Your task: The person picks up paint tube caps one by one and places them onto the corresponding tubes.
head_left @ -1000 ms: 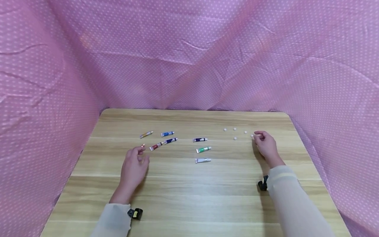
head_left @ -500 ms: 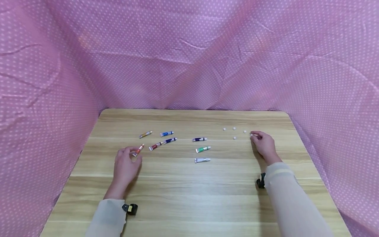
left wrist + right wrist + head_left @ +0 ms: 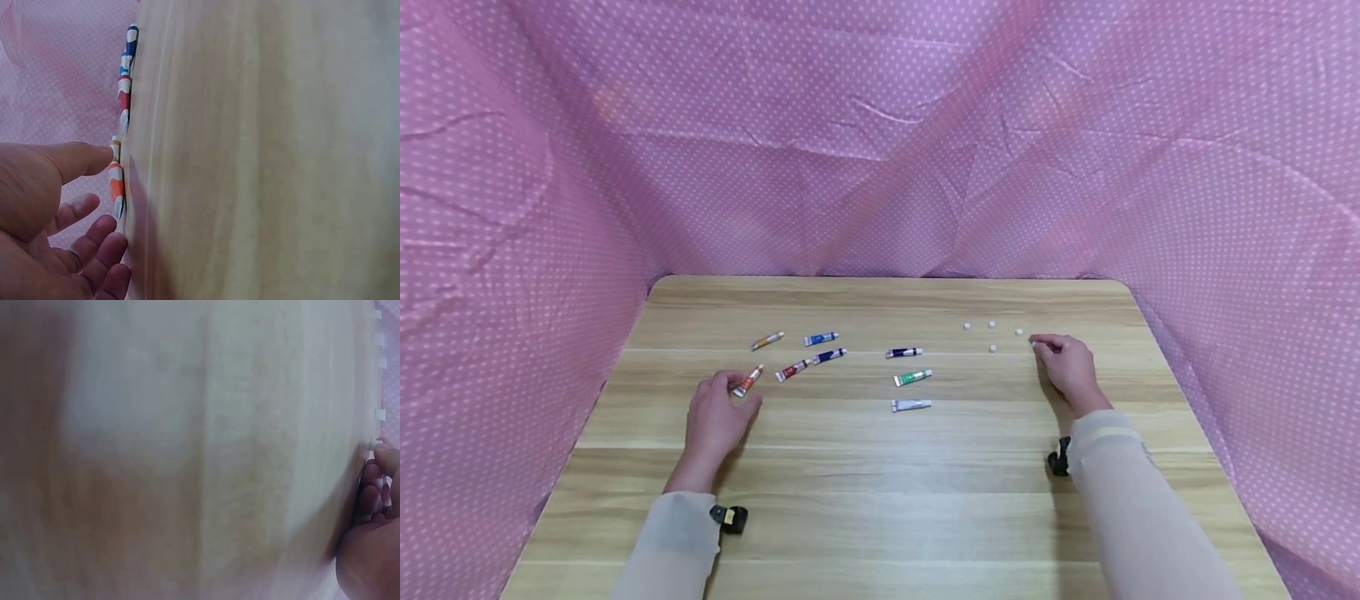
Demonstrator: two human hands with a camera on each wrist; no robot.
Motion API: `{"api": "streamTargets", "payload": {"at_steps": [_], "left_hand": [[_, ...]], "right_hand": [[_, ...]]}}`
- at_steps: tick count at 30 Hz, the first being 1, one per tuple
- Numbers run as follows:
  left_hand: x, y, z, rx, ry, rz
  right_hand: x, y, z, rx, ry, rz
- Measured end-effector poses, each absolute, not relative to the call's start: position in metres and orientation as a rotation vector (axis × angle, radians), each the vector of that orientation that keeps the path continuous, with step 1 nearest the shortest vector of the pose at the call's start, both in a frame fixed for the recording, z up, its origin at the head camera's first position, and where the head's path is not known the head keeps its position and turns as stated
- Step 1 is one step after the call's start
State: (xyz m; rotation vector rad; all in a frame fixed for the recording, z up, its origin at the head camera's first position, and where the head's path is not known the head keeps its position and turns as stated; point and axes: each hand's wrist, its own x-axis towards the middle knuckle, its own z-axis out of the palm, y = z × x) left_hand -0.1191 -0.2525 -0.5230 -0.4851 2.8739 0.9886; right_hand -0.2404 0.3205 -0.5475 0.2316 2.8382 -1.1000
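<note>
An orange paint tube (image 3: 748, 381) lies on the wooden table (image 3: 850, 517), slanted, its tip pointing away to the right. Around its near end is my left hand (image 3: 713, 417), thumb and fingers spread apart; in the left wrist view the tube shows in the gap between them. Over on the right, my right hand (image 3: 1070, 367) pinches a small white cap (image 3: 374, 444) between thumb and forefinger, low at the table. The fingers mostly hide this cap in the head view. Beyond the orange tube are a yellow tube (image 3: 767, 340) and a red tube (image 3: 792, 371).
Two blue tubes (image 3: 822, 338) lie past the red one. A dark blue tube (image 3: 903, 352), a green tube (image 3: 913, 377) and a white tube (image 3: 912, 405) form a column mid-table. Several loose white caps (image 3: 992, 348) lie left of my right hand. Pink dotted cloth (image 3: 880, 167) surrounds the table.
My left hand has drawn back to the left, uncovering the orange tube. My right hand has shifted slightly left and its fingertips have closed on the nearest white cap.
</note>
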Motion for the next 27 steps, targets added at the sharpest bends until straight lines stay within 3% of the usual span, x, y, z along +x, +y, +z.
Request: {"api": "streamTargets", "payload": {"at_steps": [27], "left_hand": [[-0.1228,-0.2536,-0.5273,-0.505,2.927,0.875]], "right_hand": [[-0.2379,0.3219,-0.5497,0.379,2.784,-1.262]]}}
